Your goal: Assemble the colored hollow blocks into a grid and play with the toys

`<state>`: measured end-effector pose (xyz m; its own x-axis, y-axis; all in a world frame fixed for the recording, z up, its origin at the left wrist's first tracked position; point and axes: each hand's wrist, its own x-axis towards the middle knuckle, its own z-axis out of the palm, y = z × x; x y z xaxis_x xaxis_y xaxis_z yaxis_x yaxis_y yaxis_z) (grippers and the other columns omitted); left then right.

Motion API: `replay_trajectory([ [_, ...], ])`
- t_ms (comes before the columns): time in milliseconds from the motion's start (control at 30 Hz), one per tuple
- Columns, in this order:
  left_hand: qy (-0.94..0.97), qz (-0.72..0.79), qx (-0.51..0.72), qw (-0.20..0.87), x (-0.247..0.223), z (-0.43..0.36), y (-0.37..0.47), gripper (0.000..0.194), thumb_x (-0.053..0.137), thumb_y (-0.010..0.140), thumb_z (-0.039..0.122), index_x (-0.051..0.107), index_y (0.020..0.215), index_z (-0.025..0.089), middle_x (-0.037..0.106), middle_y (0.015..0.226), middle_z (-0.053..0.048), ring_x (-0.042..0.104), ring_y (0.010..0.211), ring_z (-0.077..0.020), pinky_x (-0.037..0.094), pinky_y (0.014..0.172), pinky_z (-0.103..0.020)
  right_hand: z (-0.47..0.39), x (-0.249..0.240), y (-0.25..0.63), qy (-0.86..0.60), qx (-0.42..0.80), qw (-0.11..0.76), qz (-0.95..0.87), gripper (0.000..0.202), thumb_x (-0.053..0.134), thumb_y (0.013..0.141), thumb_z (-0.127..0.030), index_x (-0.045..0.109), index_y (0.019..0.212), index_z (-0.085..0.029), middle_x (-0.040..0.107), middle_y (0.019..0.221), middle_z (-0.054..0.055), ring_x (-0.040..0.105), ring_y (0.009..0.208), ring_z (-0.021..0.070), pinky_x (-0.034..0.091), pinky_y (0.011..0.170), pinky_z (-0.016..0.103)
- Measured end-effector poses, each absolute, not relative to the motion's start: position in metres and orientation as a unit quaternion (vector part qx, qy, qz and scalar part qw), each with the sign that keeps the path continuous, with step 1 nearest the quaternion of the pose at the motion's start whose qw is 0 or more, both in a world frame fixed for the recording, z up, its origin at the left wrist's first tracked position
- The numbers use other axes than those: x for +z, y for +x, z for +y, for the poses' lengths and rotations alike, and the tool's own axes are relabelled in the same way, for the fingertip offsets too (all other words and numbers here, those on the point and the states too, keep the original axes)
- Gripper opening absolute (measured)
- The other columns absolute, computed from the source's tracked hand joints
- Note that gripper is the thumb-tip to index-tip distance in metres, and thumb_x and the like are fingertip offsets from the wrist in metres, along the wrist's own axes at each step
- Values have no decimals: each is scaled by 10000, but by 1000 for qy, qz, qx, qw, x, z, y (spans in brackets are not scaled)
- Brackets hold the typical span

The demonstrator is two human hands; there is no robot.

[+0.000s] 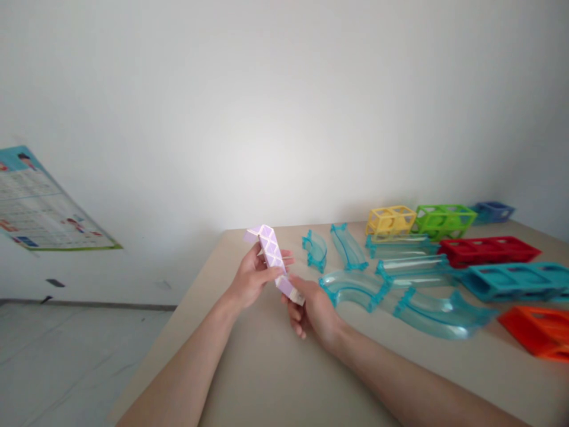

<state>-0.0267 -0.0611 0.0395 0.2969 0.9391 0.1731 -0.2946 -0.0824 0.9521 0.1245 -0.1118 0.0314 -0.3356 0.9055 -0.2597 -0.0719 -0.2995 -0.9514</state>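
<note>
A long purple-and-white segmented puzzle (pixel 272 249) is held above the table, slanting from upper left to lower right, with a pointed piece sticking out leftward at its top. My left hand (pixel 252 276) grips its middle, thumb across the front and some fingers showing behind it. At the lower, whitish end, my right hand (pixel 313 308) pinches the puzzle between thumb and fingers. Part of the puzzle's lower end is hidden by the right hand.
Clear blue track pieces (pixel 355 284) lie right of my hands on the table (pixel 249 367). Farther right stand yellow (pixel 390 220), green (pixel 444 220), red (pixel 489 251), teal (pixel 520 280) and orange (pixel 540 332) frames. A poster (pixel 48 204) hangs on the left wall.
</note>
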Motion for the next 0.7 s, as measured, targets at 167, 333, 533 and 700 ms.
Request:
replay_trajectory([
  [167,468,393,532,586,45,-58,-26,417,762,677,210,540,1027,166,707,1058,-139,714,855,-276,551,711,-360,-112,27,130,-507,297,440,-678,266,552,845,-449,565,857,-183,551,606,-18,496,533,130,318,505,240],
  [333,469,397,463,639,46,-59,-30,284,756,669,205,606,900,137,734,938,-117,684,678,-174,514,572,-241,-111,34,137,-498,190,378,-757,330,459,919,-451,603,806,-177,611,617,17,510,512,130,301,513,251],
  [533,457,422,390,679,41,-59,-29,255,775,636,206,646,837,117,692,761,-61,617,585,-141,544,563,-282,-107,45,144,-477,101,310,-816,269,456,942,-363,604,841,-163,678,766,72,626,687,189,351,602,263],
  [700,467,376,406,689,43,-61,-30,271,783,623,192,653,853,132,673,737,-39,615,604,-149,528,585,-277,-105,42,140,-482,142,292,-814,311,379,983,-331,619,916,-146,698,785,92,626,655,186,351,587,267],
])
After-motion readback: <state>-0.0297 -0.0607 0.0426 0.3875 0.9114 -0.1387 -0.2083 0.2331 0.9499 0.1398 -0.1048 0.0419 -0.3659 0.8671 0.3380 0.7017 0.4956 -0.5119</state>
